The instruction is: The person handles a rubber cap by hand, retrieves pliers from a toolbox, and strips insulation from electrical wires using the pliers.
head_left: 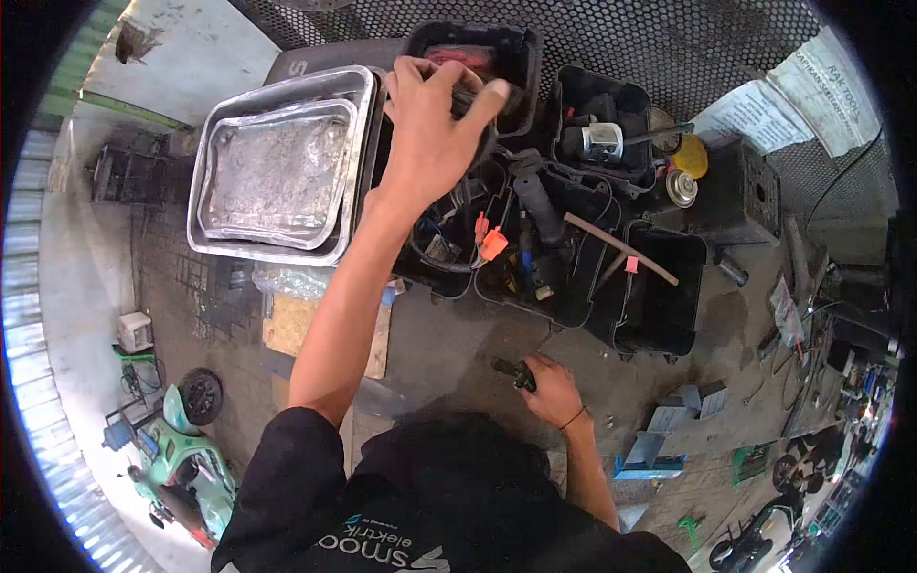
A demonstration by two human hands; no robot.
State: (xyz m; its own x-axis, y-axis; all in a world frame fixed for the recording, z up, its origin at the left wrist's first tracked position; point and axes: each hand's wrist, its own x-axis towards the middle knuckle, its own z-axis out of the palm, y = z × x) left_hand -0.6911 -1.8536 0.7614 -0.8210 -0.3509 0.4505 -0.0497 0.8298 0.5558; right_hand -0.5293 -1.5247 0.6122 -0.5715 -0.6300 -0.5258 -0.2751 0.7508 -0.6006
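My left hand (435,134) reaches over the front of a black bin (415,46) at the back. Its fingers are curled and the thumb is bent toward them around something dark, which I cannot make out. Inside that bin lies a red item (458,57). Low over the bench, my right hand (556,392) is closed on a small black part (523,375) that pokes out past the fingertips. More black bins stand beyond it, one with cables and an orange connector (494,244).
Nested metal trays (201,215) sit to the left of my left arm. A T-shaped bar (621,248) lies across a black bin (695,286). Farther right are a black box (755,196) and grey metal pieces (673,411). Perforated mesh (611,33) rises behind.
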